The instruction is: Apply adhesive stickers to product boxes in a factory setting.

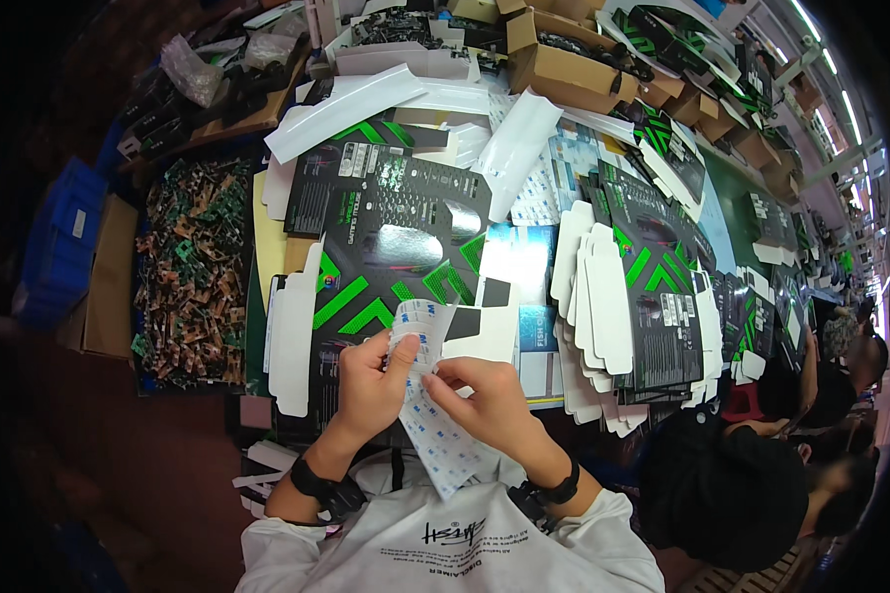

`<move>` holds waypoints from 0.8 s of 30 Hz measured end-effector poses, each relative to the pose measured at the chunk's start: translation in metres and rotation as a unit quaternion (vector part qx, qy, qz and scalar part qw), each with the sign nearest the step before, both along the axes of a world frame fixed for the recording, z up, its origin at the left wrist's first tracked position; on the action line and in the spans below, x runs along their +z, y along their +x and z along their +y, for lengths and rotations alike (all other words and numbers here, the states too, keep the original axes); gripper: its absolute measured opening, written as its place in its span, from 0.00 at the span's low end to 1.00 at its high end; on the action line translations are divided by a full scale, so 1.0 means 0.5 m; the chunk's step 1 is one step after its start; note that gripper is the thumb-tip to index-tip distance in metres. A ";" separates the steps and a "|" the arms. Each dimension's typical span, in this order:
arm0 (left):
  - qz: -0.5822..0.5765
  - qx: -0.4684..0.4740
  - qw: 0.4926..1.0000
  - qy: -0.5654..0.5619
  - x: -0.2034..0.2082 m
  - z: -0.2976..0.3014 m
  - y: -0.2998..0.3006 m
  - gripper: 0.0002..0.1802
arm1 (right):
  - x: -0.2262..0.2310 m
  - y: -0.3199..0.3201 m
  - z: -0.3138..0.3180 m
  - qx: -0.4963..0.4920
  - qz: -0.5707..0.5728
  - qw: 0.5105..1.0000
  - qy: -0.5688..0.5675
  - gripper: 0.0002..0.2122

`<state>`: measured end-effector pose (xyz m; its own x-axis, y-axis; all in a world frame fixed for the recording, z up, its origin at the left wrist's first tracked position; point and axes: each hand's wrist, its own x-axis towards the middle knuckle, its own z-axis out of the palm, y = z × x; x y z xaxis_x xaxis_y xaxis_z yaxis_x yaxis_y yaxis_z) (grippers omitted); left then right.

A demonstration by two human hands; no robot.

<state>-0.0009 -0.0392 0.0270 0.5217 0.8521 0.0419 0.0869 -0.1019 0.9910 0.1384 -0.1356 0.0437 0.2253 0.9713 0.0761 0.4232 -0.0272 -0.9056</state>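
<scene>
Pinched by the left hand (371, 383) at its 9 o'clock side, the white, blue-marked strip (440, 435) runs roughly 12 to 6 o'clock, the right hand (494, 393), fingers curled, equally near at 3 o'clock, its hold impossible to tell.

The blue-marked white strip (433, 423) — bent midway — slants between the fingers (402, 360).

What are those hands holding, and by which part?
A white sheet with blue print: the left hand grips its upper left edge; the right hand touches its right edge.
</scene>
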 end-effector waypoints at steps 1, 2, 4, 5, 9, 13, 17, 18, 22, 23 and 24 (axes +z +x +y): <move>0.000 0.000 1.000 0.000 -0.001 -0.001 0.001 0.14 | 0.000 -0.002 0.001 0.000 0.000 1.000 0.000 0.07; 0.000 0.004 1.000 0.009 -0.004 -0.002 0.002 0.14 | 0.001 -0.004 0.001 -0.002 -0.007 1.000 -0.009 0.07; 0.000 0.008 1.000 0.018 -0.004 -0.001 0.004 0.14 | -0.001 -0.004 0.001 -0.003 -0.015 1.000 -0.017 0.07; -0.006 0.006 1.000 0.013 0.001 0.001 0.004 0.14 | -0.003 -0.002 0.001 -0.004 -0.022 1.000 -0.014 0.07; -0.041 -0.016 0.996 -0.078 0.008 0.011 -0.002 0.14 | -0.009 0.017 -0.007 0.035 0.037 0.999 -0.013 0.08; -0.056 -0.030 0.985 -0.158 -0.019 0.029 -0.013 0.15 | 0.008 0.030 -0.025 0.042 0.081 0.995 0.035 0.11; -0.077 -0.066 0.967 -0.234 -0.031 0.033 -0.005 0.14 | 0.021 0.043 0.004 0.104 -0.209 0.957 0.170 0.20; -0.078 -0.083 0.961 -0.252 -0.031 0.039 -0.002 0.14 | 0.020 0.046 0.013 0.101 -0.211 0.957 0.171 0.20; -0.071 -0.119 0.944 -0.300 -0.042 0.062 -0.006 0.13 | 0.002 0.055 0.028 0.119 -0.215 0.939 0.239 0.16; -0.072 -0.118 0.944 -0.299 -0.042 0.066 -0.008 0.13 | -0.002 0.056 0.029 0.116 -0.188 0.943 0.247 0.15; -0.078 -0.094 0.947 -0.298 -0.043 0.066 -0.012 0.13 | -0.005 0.056 0.027 0.118 -0.187 0.943 0.247 0.15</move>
